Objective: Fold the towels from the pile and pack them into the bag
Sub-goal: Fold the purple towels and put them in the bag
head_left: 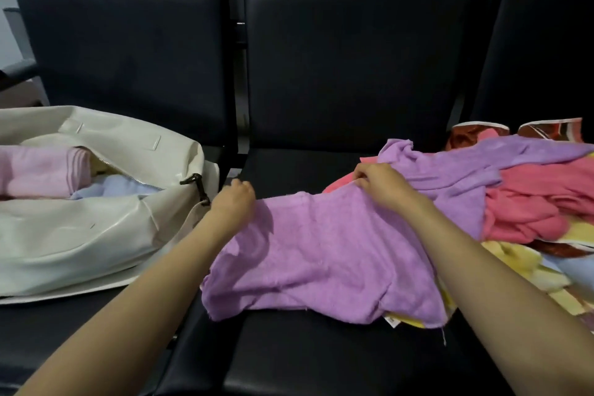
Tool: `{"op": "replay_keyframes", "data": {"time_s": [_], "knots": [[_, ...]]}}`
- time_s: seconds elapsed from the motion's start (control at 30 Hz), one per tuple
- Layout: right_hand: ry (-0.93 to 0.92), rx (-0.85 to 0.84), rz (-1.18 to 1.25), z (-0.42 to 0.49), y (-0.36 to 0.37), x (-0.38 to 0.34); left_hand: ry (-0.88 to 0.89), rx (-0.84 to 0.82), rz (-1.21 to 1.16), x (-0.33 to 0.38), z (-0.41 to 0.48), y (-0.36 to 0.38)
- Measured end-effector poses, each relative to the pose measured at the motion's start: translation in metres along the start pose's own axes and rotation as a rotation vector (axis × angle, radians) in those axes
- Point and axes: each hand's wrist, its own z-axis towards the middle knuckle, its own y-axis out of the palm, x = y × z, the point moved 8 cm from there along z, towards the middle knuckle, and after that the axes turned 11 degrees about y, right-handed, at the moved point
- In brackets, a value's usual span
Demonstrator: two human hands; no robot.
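Observation:
A purple towel [321, 254] lies spread on the middle black seat. My left hand [233, 199] grips its far left corner with curled fingers. My right hand [382, 185] pinches its far edge further right. To the right, a pile of towels [530, 196] holds a second purple towel, pink ones and yellow patterned ones. On the left seat lies an open cream bag [96, 235]. A folded pink towel [41, 173] and a light blue one [119, 186] show inside its zipped opening.
The black padded seats [321, 357] have upright backrests [353, 58] right behind the towels. A gap with a metal bracket [240, 32] separates the left and middle seats. A dark clasp [197, 185] hangs at the bag's right end, close to my left hand.

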Motion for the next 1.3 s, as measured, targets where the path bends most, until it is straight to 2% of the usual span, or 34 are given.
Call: {"op": "replay_keyframes", "data": {"time_s": [0.13,0.23,0.37,0.43,0.53,0.67,0.8,0.93,1.07,1.3], "knots": [[-0.076,-0.039,-0.141,0.015,0.017,0.007,0.066,-0.047,0.001,0.005,0.013,0.008],[-0.14,-0.122,-0.235,0.019,0.023,0.014,0.087,-0.16,-0.057,-0.008,0.025,0.017],[-0.136,-0.161,-0.349,0.021,0.024,0.018,0.12,-0.261,-0.137,-0.014,0.031,0.013],[-0.126,-0.185,-0.352,0.023,0.025,0.015,0.149,-0.259,-0.174,-0.011,0.03,0.008],[-0.167,-0.176,-0.308,0.021,0.022,0.007,0.205,-0.187,-0.189,-0.006,0.028,0.002],[-0.262,-0.021,-0.226,0.005,0.007,0.002,0.226,-0.127,-0.2,-0.006,0.023,0.005],[-0.356,0.137,-0.271,-0.02,-0.012,0.003,0.254,-0.073,-0.197,-0.001,0.008,-0.001],[-0.401,0.178,-0.359,-0.043,-0.024,0.009,0.335,0.065,-0.259,0.007,-0.022,-0.027],[-0.359,0.192,-0.372,-0.069,-0.046,0.012,0.311,0.23,-0.341,-0.006,-0.057,-0.065],[-0.319,0.342,-0.138,-0.128,-0.135,0.0,0.208,0.443,-0.429,-0.026,-0.107,-0.131]]}}
